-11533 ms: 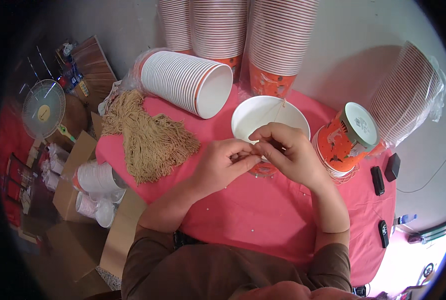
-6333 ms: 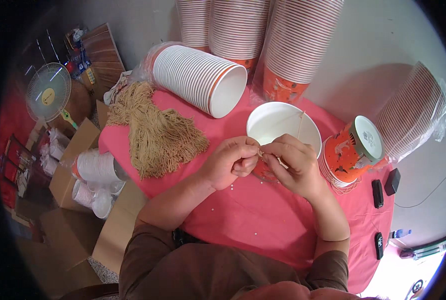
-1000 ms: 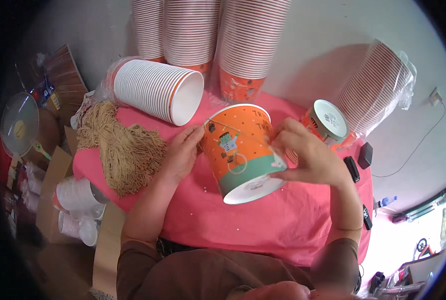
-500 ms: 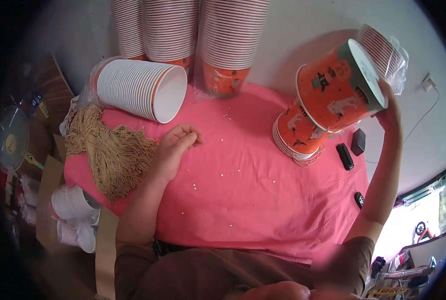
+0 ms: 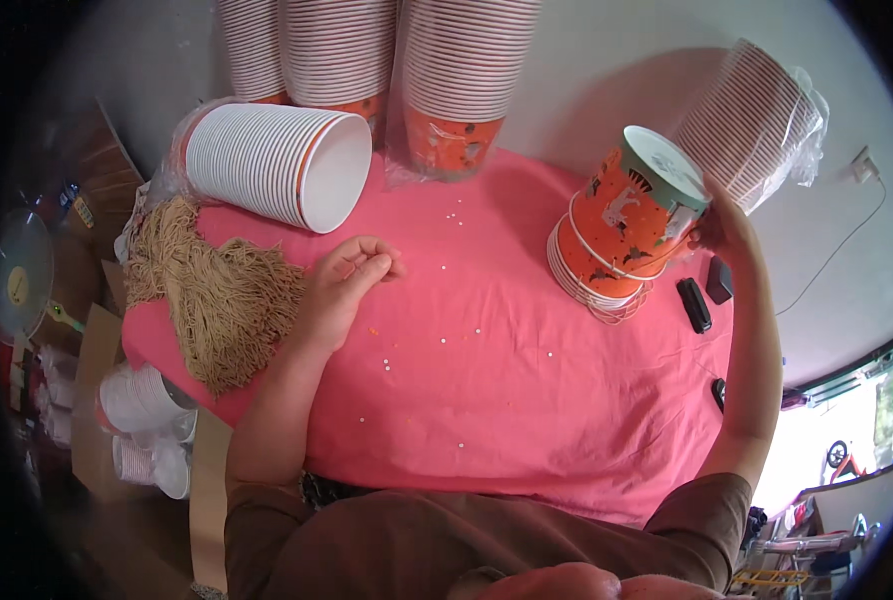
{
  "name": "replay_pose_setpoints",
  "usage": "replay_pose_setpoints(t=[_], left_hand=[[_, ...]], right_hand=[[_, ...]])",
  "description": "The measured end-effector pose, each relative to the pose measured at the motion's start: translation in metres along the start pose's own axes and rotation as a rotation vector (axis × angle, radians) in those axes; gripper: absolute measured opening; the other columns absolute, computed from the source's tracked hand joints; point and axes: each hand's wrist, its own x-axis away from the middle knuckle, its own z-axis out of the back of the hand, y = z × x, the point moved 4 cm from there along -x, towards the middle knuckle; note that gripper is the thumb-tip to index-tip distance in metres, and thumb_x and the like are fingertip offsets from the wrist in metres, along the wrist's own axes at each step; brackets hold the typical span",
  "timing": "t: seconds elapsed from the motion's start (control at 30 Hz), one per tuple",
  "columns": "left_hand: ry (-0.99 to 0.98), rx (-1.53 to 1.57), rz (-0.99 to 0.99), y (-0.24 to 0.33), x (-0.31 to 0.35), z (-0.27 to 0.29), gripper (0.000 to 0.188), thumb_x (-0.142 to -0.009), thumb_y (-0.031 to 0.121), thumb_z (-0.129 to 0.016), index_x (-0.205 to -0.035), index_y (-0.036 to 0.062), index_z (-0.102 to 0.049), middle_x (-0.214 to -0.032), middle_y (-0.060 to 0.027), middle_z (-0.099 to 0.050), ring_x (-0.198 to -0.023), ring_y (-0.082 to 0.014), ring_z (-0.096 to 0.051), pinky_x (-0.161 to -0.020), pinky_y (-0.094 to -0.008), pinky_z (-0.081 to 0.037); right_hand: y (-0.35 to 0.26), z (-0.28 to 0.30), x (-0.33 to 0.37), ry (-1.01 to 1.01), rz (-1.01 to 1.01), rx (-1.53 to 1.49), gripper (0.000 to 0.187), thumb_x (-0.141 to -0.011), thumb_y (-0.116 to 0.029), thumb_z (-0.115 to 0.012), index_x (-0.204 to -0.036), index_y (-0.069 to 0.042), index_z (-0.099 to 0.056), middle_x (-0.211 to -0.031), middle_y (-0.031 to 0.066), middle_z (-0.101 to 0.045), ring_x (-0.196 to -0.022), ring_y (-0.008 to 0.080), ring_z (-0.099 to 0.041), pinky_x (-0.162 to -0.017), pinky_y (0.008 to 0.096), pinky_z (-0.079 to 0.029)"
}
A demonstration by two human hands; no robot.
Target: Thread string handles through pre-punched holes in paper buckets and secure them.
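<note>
My right hand (image 5: 729,222) grips the side of an orange paper bucket (image 5: 632,205) near its green, closed end. Upside down and tilted, this bucket sits over a short stack of similar upturned buckets (image 5: 577,262). Thin tan cord loops (image 5: 617,312) hang around the stack's lower rims. Above the pink cloth, my left hand (image 5: 352,285) has its fingers curled and thumb against them, with nothing visible in it. Beside that hand lies a bundle of tan cords (image 5: 229,310).
Nested white-rimmed buckets (image 5: 257,165) lie at the left rear. Tall bucket stacks (image 5: 457,75) stand along the wall, and a wrapped stack (image 5: 742,115) leans at right. A black object (image 5: 695,305) and small white bits lie on the pink cloth (image 5: 527,420).
My right hand has brought the bucket down and left onto the upturned stack. The wrapped stack behind it shows more now. My left hand has hardly moved.
</note>
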Motion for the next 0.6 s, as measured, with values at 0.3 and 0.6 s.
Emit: replay_pose_setpoints(t=[0.3,0.6], left_hand=[[-0.032,-0.056,-0.040,0.000,0.003,-0.002,0.016,-0.097,0.015,-0.054,-0.103,0.0024,-0.061,-0.096,-0.0054,-0.066,-0.093,-0.0145,-0.061,-0.089,-0.0316,-0.047],[-0.041,-0.056,-0.054,0.000,0.002,-0.002,0.015,-0.097,0.013,-0.055,-0.103,0.0014,-0.061,-0.096,-0.0048,-0.066,-0.094,-0.0133,-0.061,-0.090,-0.0310,-0.048]], right_hand=[[0.012,-0.017,0.022,-0.118,-0.116,-0.040,0.069,-0.087,-0.070,-0.053,-0.077,-0.002,-0.063,-0.064,0.0116,-0.064,-0.050,0.0229,-0.064,-0.049,0.0330,-0.057],[0.020,-0.023,0.026,-0.092,-0.162,-0.011,0.071,-0.086,-0.071,-0.054,-0.078,-0.001,-0.062,-0.062,0.0115,-0.062,-0.051,0.0243,-0.065,-0.049,0.0339,-0.058]])
